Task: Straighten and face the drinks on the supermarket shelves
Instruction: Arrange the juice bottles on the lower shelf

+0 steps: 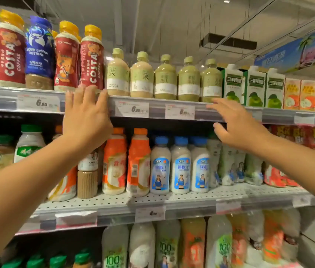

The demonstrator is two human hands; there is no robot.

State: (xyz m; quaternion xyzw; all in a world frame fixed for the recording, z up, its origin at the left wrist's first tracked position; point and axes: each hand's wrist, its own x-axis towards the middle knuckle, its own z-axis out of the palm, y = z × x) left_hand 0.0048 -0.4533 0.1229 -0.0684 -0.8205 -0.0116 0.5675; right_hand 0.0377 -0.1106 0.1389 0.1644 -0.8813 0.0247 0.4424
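Tea bottles on top shelf, upper centre, mostly fronted but labels unevenly turned; left hand and right hand spread wide, empty, at its edge.

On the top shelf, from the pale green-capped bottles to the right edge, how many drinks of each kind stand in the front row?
Pale green-capped bottles: 5
Green and white cartons: 3
Orange cartons: 3
Total: 11

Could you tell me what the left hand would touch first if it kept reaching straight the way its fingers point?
Most likely the red Costa coffee bottle: the left hand points up at its base above the shelf edge. Depth is unclear, so the fingers may already touch it.
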